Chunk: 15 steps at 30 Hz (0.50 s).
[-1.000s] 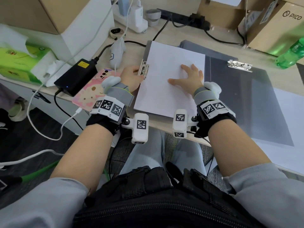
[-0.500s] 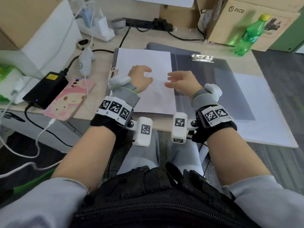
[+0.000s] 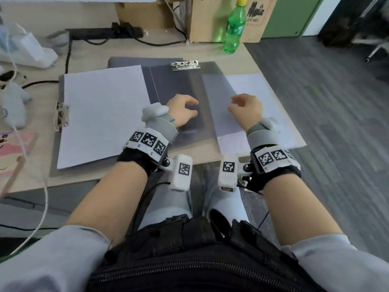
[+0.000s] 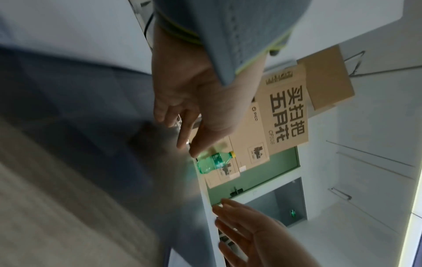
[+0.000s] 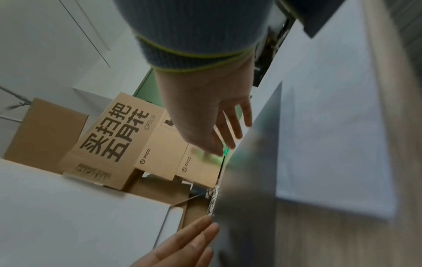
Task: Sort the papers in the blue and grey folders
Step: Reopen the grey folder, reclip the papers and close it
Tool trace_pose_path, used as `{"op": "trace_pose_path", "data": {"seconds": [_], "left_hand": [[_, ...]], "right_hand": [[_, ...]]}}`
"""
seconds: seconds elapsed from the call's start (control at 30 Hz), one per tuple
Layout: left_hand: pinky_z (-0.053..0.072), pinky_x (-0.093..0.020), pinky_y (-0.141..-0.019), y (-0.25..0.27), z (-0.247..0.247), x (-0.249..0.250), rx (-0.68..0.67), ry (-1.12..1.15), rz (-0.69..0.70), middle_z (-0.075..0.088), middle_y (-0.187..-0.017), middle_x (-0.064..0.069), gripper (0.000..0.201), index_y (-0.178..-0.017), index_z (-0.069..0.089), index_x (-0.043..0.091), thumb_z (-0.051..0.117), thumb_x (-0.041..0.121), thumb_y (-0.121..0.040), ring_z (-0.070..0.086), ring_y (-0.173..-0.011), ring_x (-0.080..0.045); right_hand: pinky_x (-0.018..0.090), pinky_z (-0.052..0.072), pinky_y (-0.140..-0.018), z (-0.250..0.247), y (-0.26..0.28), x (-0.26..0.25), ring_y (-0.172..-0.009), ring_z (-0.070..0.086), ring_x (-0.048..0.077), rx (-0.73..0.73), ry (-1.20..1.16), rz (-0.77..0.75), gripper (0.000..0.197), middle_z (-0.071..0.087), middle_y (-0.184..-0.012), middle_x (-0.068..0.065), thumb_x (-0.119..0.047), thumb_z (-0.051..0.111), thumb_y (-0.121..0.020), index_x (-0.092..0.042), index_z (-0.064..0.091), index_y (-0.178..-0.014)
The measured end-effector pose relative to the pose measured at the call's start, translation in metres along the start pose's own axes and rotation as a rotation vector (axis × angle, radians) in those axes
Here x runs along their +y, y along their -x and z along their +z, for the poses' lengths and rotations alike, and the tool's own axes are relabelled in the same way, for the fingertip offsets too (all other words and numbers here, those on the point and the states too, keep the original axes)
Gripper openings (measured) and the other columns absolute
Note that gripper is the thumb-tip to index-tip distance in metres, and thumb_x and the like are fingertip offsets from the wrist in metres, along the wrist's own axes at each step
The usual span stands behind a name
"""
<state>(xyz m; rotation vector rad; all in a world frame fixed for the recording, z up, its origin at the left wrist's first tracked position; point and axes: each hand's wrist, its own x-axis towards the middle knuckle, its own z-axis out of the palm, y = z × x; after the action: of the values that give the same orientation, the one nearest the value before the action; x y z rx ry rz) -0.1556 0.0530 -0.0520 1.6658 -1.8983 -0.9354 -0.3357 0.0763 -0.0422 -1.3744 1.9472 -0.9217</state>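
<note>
A grey folder [image 3: 55,165] lies at the left of the desk with a white sheet [image 3: 101,114] on it and its metal clip [image 3: 61,116] at the left edge. Beside it lies a dark blue folder [image 3: 172,85] with a clip [image 3: 185,65] at its far edge. A translucent grey cover [image 3: 214,98] partly overlaps a stack of white papers [image 3: 263,106] at the right. My left hand [image 3: 194,108] hovers over the blue folder, fingers loosely curled, holding nothing. My right hand [image 3: 232,105] hovers over the translucent cover, fingers relaxed and empty. Both wrist views show straight, empty fingers [image 4: 182,130] [image 5: 228,133].
A green bottle [image 3: 233,26] and cardboard boxes [image 3: 210,17] stand at the back. A black power strip [image 3: 101,32] and cables lie at the back left, a pink phone [image 3: 12,148] at the left edge. The desk ends just right of the white papers, above grey floor.
Both hands left the white sheet on the grey folder and moved right, over the blue folder and the translucent cover. The head view swung right.
</note>
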Motion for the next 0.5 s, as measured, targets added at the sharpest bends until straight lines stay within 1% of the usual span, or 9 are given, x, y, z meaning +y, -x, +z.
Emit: {"op": "trace_pose_path", "data": {"seconds": [0.03, 0.1, 0.17, 0.23, 0.3, 0.37, 0.4, 0.47, 0.5], "left_hand": [[0.036, -0.022, -0.101, -0.004, 0.008, 0.003, -0.007, -0.005, -0.001, 0.061, -0.128, -0.006, 0.036, -0.119, 0.062, 0.014, 0.062, 0.011, -0.083, 0.055, -0.122, -0.019], [0.036, -0.02, -0.096, -0.011, 0.02, 0.006, 0.01, -0.032, -0.016, 0.062, -0.126, -0.005, 0.035, -0.117, 0.064, 0.017, 0.062, 0.012, -0.083, 0.055, -0.119, -0.019], [0.036, -0.021, -0.095, -0.017, 0.027, 0.007, 0.059, -0.07, -0.04, 0.062, -0.123, -0.006, 0.034, -0.115, 0.065, 0.019, 0.061, 0.012, -0.082, 0.054, -0.117, -0.021], [0.036, -0.026, -0.099, -0.021, 0.032, 0.005, 0.098, -0.096, -0.057, 0.062, -0.122, -0.007, 0.032, -0.111, 0.067, 0.021, 0.059, 0.013, -0.082, 0.052, -0.118, -0.023], [0.038, -0.029, -0.103, -0.023, 0.033, 0.003, 0.106, -0.081, -0.079, 0.062, -0.119, -0.005, 0.03, -0.104, 0.069, 0.027, 0.058, 0.012, -0.08, 0.05, -0.12, -0.024], [0.04, -0.03, -0.104, -0.024, 0.032, -0.001, 0.123, -0.032, -0.103, 0.066, -0.115, -0.004, 0.03, -0.092, 0.068, 0.035, 0.058, 0.011, -0.077, 0.051, -0.119, -0.023], [0.041, -0.027, -0.102, -0.025, 0.031, -0.003, 0.135, -0.006, -0.114, 0.067, -0.113, -0.004, 0.03, -0.089, 0.069, 0.035, 0.058, 0.01, -0.076, 0.052, -0.118, -0.022], [0.038, -0.017, -0.093, -0.024, 0.03, -0.005, 0.154, 0.024, -0.127, 0.069, -0.112, -0.003, 0.027, -0.093, 0.073, 0.023, 0.059, 0.006, -0.078, 0.055, -0.115, -0.02], [0.037, -0.015, -0.089, -0.023, 0.028, -0.006, 0.162, 0.037, -0.136, 0.069, -0.113, -0.004, 0.026, -0.095, 0.074, 0.019, 0.058, 0.005, -0.079, 0.056, -0.114, -0.019]], "right_hand": [[0.027, 0.044, -0.097, -0.01, -0.001, 0.007, -0.116, 0.058, 0.024, 0.056, 0.057, 0.045, 0.042, 0.062, -0.125, 0.011, -0.01, 0.056, -0.083, -0.012, 0.06, -0.124], [0.038, 0.041, -0.103, -0.029, -0.001, 0.022, -0.127, 0.046, 0.03, 0.126, 0.211, 0.144, 0.049, 0.051, -0.136, 0.013, -0.012, 0.047, -0.085, -0.012, 0.048, -0.134], [0.045, 0.035, -0.106, -0.045, 0.002, 0.034, -0.135, 0.037, 0.03, 0.106, 0.392, 0.269, 0.051, 0.042, -0.143, 0.013, -0.014, 0.04, -0.089, -0.009, 0.039, -0.139], [0.045, 0.034, -0.104, -0.054, 0.005, 0.043, -0.134, 0.037, 0.031, 0.061, 0.512, 0.348, 0.049, 0.041, -0.143, 0.013, -0.018, 0.037, -0.092, -0.006, 0.036, -0.139], [0.043, 0.034, -0.103, -0.055, 0.004, 0.052, -0.134, 0.035, 0.032, 0.035, 0.575, 0.352, 0.052, 0.038, -0.144, 0.015, -0.024, 0.042, -0.093, -0.001, 0.032, -0.14], [0.043, 0.033, -0.102, -0.051, 0.0, 0.058, -0.134, 0.031, 0.032, 0.056, 0.609, 0.338, 0.062, 0.035, -0.143, 0.017, -0.032, 0.05, -0.091, 0.001, 0.03, -0.138], [0.043, 0.033, -0.1, -0.05, 0.0, 0.058, -0.133, 0.03, 0.032, 0.075, 0.611, 0.349, 0.066, 0.035, -0.141, 0.017, -0.036, 0.054, -0.089, 0.001, 0.03, -0.138], [0.044, 0.033, -0.099, -0.052, -0.006, 0.059, -0.131, 0.031, 0.033, 0.087, 0.6, 0.388, 0.077, 0.035, -0.139, 0.017, -0.044, 0.062, -0.083, 0.0, 0.031, -0.138], [0.046, 0.033, -0.101, -0.054, -0.01, 0.06, -0.131, 0.031, 0.033, 0.067, 0.587, 0.425, 0.085, 0.034, -0.14, 0.017, -0.048, 0.067, -0.078, -0.001, 0.031, -0.139]]}}
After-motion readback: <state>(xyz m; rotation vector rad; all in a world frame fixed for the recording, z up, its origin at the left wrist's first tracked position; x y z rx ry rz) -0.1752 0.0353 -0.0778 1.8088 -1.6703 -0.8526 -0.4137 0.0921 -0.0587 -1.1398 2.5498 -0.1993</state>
